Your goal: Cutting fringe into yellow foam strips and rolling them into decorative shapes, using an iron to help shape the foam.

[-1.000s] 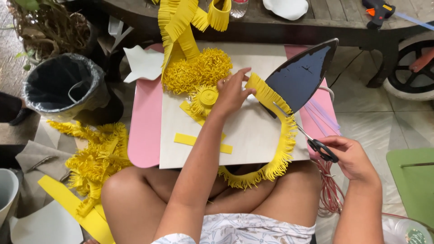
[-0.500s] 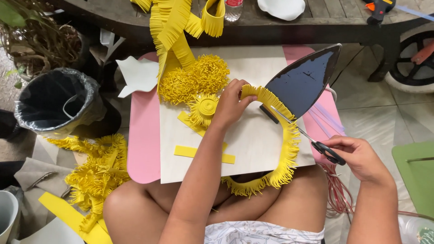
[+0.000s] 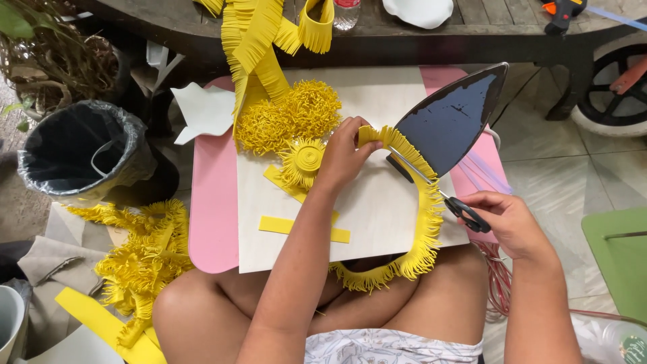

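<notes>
My left hand point(image 3: 344, 156) pinches the top end of a long yellow fringed foam strip point(image 3: 423, 229) that curves down over the front edge of a pale board point(image 3: 377, 209). My right hand point(image 3: 510, 222) grips black-handled scissors point(image 3: 438, 192), whose blades reach up-left to the strip by an upturned clothes iron point(image 3: 453, 116). A small rolled yellow fringe flower point(image 3: 302, 162) lies just left of my left hand. Two fluffy yellow pompom flowers point(image 3: 290, 116) lie above it.
The board rests on a pink lap tray point(image 3: 212, 216) over my crossed legs. Flat yellow strips point(image 3: 304, 228) lie on it. A black-lined bin point(image 3: 81, 152) stands left, yellow fringe scraps point(image 3: 145, 253) below it. A dark wooden bench point(image 3: 431, 30) is ahead; a green mat point(image 3: 620, 259) lies right.
My left hand has slid a little along the fringed strip's top end. The scissors stay at the strip. The view has shifted slightly.
</notes>
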